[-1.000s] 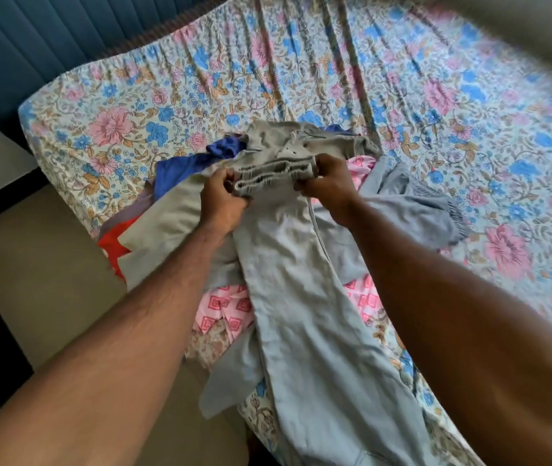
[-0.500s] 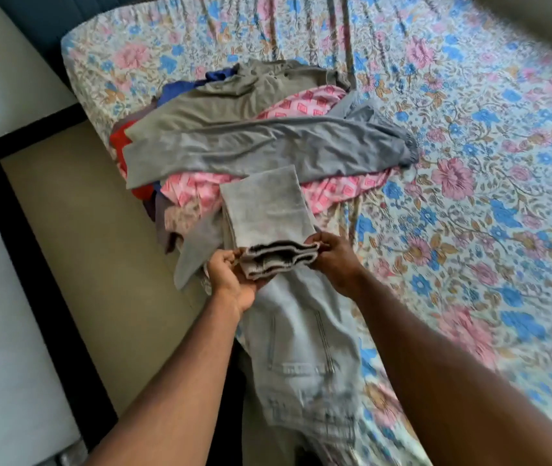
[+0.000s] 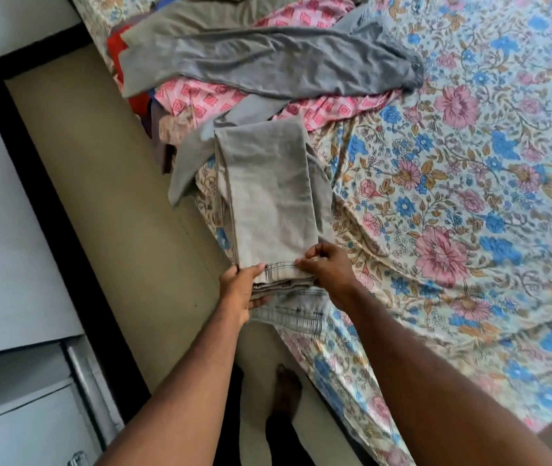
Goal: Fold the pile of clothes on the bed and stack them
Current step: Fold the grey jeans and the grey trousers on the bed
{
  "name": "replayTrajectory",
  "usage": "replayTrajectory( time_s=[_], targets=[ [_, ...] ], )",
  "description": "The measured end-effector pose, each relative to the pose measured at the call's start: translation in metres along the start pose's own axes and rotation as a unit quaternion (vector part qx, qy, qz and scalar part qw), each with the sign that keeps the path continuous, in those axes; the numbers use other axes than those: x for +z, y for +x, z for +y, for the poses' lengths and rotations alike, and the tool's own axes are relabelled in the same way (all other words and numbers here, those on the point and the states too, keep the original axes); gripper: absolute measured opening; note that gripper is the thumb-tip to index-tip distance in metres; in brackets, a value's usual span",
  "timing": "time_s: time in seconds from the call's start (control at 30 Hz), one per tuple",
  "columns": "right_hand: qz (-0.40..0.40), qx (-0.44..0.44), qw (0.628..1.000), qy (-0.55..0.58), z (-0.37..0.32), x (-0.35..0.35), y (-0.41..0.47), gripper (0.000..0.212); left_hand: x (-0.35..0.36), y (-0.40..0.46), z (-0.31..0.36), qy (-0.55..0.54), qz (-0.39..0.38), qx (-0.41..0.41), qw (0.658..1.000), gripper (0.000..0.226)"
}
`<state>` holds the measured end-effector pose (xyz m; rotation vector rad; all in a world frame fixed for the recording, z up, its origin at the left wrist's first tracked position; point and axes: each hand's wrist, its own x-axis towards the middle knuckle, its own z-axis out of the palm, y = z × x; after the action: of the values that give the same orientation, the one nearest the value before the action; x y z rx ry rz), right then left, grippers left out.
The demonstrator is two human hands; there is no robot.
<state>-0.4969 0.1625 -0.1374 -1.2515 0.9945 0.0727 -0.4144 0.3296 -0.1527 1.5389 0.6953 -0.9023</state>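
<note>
1. Floral sheet (image 3: 452, 196) in blue, pink and tan covers the bed, which fills the right and upper part of the view; a tan floor strip (image 3: 99, 213) runs along its left edge, with white cabinets (image 3: 9, 264) further left.
2. Grey jeans (image 3: 267, 196) lie folded lengthwise on the near edge of the bed, the fold pointing up toward the pile, the waistband end hanging over the bed's edge below the hands.
3. The left hand (image 3: 241, 290) grips the left corner of the layered near end of the jeans, fingers curled under and thumb on top.
4. The right hand (image 3: 326, 267) pinches the right corner of the same end, fingers curled on the top layer.
5. Unfolded clothes sit in a pile at the top: a grey garment (image 3: 267, 65) spread across a pink patterned cloth (image 3: 267, 105), with a red piece (image 3: 116, 45) at the left edge.
6. A bare foot (image 3: 288, 388) stands on the floor below.
</note>
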Motion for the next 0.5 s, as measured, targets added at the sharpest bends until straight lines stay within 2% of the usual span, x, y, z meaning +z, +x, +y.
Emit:
replayTrajectory(
  time_s=[0.07,0.13,0.2,0.4,0.5],
  targets=[
    [0.016,0.001,1.0,-0.026,0.014,-0.003,-0.009,0.029,-0.005,-0.003,-0.012,0.031,-0.001,0.009,0.999,0.016],
    [0.027,0.002,0.999,-0.042,0.025,-0.004,-0.019,0.027,-0.011,-0.005,-0.023,0.057,0.006,0.016,0.998,0.026],
    [0.03,0.005,0.998,-0.062,0.036,-0.004,-0.026,0.025,-0.016,-0.004,-0.036,0.092,0.013,0.025,0.995,0.021],
    [0.053,-0.017,0.977,-0.207,0.06,0.008,-0.043,0.023,-0.027,0.005,-0.065,0.209,0.038,0.048,0.976,0.029],
    [0.065,-0.004,0.958,-0.278,0.068,0.008,-0.042,0.023,-0.029,0.016,-0.08,0.263,0.037,0.063,0.962,0.049]
  ],
)
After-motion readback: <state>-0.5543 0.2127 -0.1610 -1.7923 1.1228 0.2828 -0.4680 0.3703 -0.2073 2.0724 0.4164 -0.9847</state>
